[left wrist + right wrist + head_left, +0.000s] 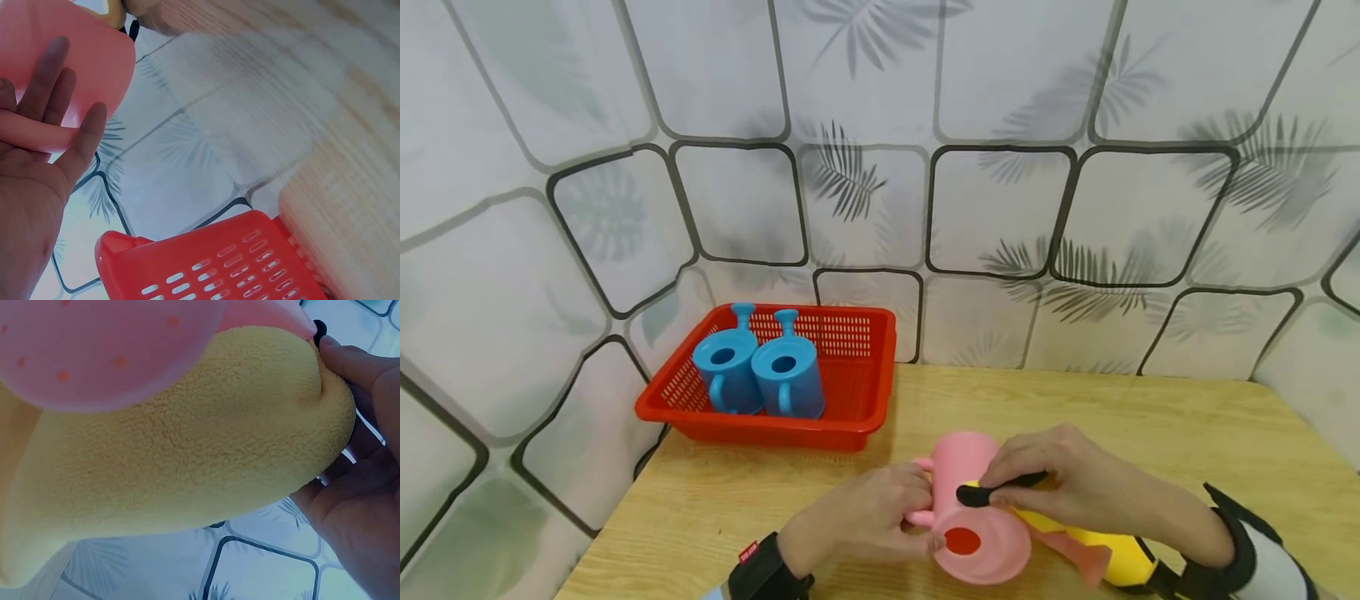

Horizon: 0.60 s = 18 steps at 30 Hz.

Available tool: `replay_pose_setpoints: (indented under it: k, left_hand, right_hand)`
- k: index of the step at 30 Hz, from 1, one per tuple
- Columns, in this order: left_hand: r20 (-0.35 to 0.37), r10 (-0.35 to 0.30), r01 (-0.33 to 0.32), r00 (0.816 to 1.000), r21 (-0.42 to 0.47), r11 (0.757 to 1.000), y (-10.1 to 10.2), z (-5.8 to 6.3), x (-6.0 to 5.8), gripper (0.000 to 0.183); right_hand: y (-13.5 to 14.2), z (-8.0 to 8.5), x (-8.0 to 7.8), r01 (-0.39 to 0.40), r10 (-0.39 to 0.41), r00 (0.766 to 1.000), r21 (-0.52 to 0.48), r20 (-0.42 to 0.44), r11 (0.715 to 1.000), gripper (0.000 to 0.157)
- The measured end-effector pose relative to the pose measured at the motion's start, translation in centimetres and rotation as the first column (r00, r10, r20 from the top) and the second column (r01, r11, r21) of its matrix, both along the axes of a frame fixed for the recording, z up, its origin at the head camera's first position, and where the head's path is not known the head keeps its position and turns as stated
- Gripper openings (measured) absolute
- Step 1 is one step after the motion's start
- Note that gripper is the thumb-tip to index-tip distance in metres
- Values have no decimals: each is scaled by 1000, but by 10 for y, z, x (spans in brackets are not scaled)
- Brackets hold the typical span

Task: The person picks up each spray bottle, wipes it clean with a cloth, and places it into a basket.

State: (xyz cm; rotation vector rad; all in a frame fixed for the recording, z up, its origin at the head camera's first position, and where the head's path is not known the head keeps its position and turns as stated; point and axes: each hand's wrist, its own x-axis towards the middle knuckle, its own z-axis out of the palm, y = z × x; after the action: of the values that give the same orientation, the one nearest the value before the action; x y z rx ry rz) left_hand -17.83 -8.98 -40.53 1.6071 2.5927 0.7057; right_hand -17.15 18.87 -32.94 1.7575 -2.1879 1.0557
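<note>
A pink watering can (955, 457) is tipped over the table's front part, its round top opening facing me. My left hand (880, 510) grips its side handle; in the left wrist view the fingers lie around the pink handle (37, 132) and against the body. A fuzzy yellow cloth (187, 444) with black edging is pinched in my right hand (1067, 471), which presses it on the can's side. The rest of the cloth hangs down to the right, behind the can's spout. The dotted sprinkler head (106, 350) shows large in the right wrist view.
A red plastic basket (850, 433) with slotted sides stands at the back left of the wooden table (1195, 442). Two blue watering cans (724, 367) stand upright in its left part. A leaf-patterned curtain or sheet (872, 100) surrounds the table's back and sides.
</note>
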Motion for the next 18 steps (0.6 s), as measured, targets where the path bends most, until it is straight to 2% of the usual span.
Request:
replay_pose_setpoints:
  k: [4,8,16,18]
  left_hand:
    - [-42,-19,20,999,26,999,0,-2,2,24]
    - [-33,-34,35,999,39,999,1,0,4,21]
    - [-22,-49,51,999,52,997,3,2,7,24]
    - [-42,-51,54,998,64,996,4,1,8,25]
  right_hand:
    - [2,-3,-4,64,-63,998,19,-6,998,30]
    - [6,-6,-9,117,-118,993,35,17,992,31]
    - [12,-13,-23,153,-153,988,6,21,988,35]
    - [14,-15,-26,154,-155,988,-5,-11,988,35]
